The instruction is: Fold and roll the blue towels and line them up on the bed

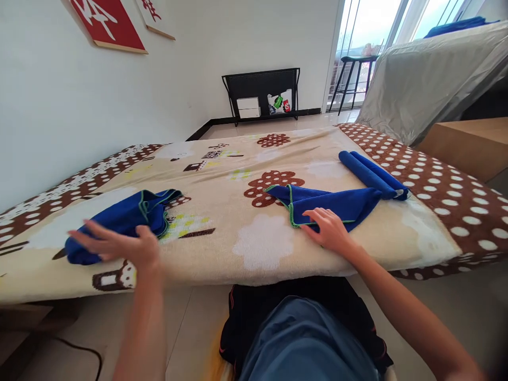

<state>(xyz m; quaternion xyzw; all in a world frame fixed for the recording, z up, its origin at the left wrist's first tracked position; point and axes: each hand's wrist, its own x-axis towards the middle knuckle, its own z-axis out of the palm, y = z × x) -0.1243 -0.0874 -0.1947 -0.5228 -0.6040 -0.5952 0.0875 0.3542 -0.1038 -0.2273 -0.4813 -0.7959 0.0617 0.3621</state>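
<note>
Scanning from the left, locate the left hand [129,247] over the near side of the left blue cloth [125,211]. Its fingers are spread and grasp nothing; motion blur prevents confirming contact. This cloth lies bunched on the patterned blanket [222,248], beneath and beyond the hand. Its long axis runs diagonally, from near left to far right, and its green-edged end faces the middle of the blanket.

Next, locate the right blue cloth [335,201], folded, with its long axis approximately crosswise and a taper toward the right. The right hand [328,227] is the nearer hand, positioned at the cloth's near edge, left of its taper. Its fingers are half bent over the fabric; whether they pinch it cannot be determined.

At far right, the rolled blue cloth [369,172] slants from far left to near right, its near end beside the taper.
</note>
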